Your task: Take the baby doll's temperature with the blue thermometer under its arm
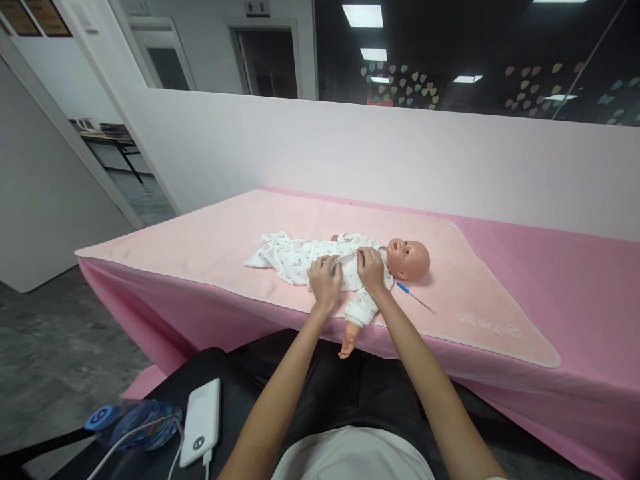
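A baby doll (407, 259) in a white printed sleepsuit (295, 259) lies on its back on a pink towel (210, 233), head to the right. My left hand (324, 280) rests on the doll's belly and pinches a slim white stick-like object (345, 259), possibly a thermometer. My right hand (371, 268) grips the sleepsuit at the doll's chest, near the neck. The doll's near arm (356, 320) hangs over the table's front edge.
A thin blue-tipped stick (415, 298) lies on the towel just right of the doll's shoulder. The table has a pink cover (575, 267) and a white partition wall behind. On my lap lie a white power bank (201, 421) with cable and a blue object (135, 423).
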Demonstrator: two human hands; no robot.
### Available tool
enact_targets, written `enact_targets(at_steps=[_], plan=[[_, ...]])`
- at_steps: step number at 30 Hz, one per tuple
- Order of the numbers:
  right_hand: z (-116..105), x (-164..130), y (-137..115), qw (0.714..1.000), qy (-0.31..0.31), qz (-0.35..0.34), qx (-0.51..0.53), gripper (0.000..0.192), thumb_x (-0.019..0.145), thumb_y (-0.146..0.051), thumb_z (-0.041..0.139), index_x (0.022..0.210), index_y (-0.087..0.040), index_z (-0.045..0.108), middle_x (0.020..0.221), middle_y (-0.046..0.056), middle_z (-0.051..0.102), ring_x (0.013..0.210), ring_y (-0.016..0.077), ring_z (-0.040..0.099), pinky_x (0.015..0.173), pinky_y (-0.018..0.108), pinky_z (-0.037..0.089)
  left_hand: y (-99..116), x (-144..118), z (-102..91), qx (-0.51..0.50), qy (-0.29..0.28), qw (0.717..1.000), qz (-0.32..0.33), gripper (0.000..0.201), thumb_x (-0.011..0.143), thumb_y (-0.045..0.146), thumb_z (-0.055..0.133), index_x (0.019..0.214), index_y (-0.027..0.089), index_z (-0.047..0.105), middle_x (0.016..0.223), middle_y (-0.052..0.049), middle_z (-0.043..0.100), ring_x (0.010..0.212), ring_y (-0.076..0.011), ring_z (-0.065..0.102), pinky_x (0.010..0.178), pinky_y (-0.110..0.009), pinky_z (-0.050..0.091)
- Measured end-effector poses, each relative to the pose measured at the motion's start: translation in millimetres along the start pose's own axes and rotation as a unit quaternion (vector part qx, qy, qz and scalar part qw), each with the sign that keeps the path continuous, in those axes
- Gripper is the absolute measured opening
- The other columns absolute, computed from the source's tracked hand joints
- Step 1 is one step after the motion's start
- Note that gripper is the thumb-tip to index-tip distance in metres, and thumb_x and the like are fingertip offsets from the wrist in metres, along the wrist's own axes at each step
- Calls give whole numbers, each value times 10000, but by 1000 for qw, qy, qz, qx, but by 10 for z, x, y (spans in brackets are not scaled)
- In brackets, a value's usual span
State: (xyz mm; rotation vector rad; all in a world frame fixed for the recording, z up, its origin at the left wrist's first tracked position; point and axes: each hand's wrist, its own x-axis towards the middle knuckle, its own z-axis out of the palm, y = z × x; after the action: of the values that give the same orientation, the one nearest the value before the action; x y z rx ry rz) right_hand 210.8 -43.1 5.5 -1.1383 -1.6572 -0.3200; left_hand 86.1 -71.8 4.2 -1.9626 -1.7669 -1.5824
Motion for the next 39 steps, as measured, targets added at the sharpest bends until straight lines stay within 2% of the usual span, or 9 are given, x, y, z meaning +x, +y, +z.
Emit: enact_targets(at_steps=[4,10,15,19,24,27,30,34,39], plan=[[0,1,-3,1000,2,-3,-1,194,898,-185,350,823,-191,529,783,59,594,751,187,522,720,305,394,-8,6,-14,-30,4,1000,4,224,815,200,466,973,217,624,925,-57,620,917,-216,540,834,-350,378],[2,-3,3,1000,8,-8,-5,203,903,-194,342,827,-189,531,784,57,593,751,184,521,719,302,394,-6,-11,-46,-82,19,996,6,213,847,278,471,936,220,656,927,-44,631,901,-192,549,827,-333,402],[-2,-2,3,1000,8,-12,-3,199,902,-185,346,828,-184,531,781,58,595,753,184,522,726,302,395,-67,0,-15,-100,38,994,-2,208,839,300,504,911,215,680,791,-39,613,788,-172,546,738,-300,421],[-16,-17,8,1000,0,-20,-13,196,904,-187,356,829,-172,537,784,59,598,759,179,526,735,294,402,-213,111,-46,-34,39,996,67,183,829,305,532,871,240,697,731,-37,612,753,-180,529,722,-312,397],[-32,-33,9,997,-47,-49,-43,208,906,-185,357,825,-168,548,796,57,592,767,170,518,737,283,419,-438,328,-197,34,-22,981,191,170,815,330,552,819,254,704,772,-33,637,755,-175,536,697,-302,377],[-45,-37,-8,993,-67,-69,-61,218,902,-176,361,831,-160,566,873,79,593,855,177,522,788,287,434,-496,450,-276,62,-62,972,219,185,814,350,548,797,240,696,718,-31,623,717,-167,541,714,-304,376],[-143,-85,-18,988,-86,-99,-80,239,884,-125,350,875,-151,588,1052,117,563,1038,197,485,901,321,418,-490,550,-342,64,-134,963,223,199,809,357,539,786,203,663,712,-31,625,710,-161,555,732,-296,389],[-535,-324,64,985,-105,-93,-100,317,831,-55,340,1015,-150,579,1197,127,492,1166,217,413,985,380,369,-488,681,-465,-19,-267,949,165,295,771,408,535,965,192,586,748,-6,628,668,-134,559,663,-251,419],[-1267,-817,347,974,-124,92,-163,254,827,-147,396,994,-119,585,1088,142,551,1042,239,495,895,374,415,-585,948,-552,-80,-373,919,100,406,677,428,551,1003,189,585,780,-10,634,656,-127,563,642,-241,445]])
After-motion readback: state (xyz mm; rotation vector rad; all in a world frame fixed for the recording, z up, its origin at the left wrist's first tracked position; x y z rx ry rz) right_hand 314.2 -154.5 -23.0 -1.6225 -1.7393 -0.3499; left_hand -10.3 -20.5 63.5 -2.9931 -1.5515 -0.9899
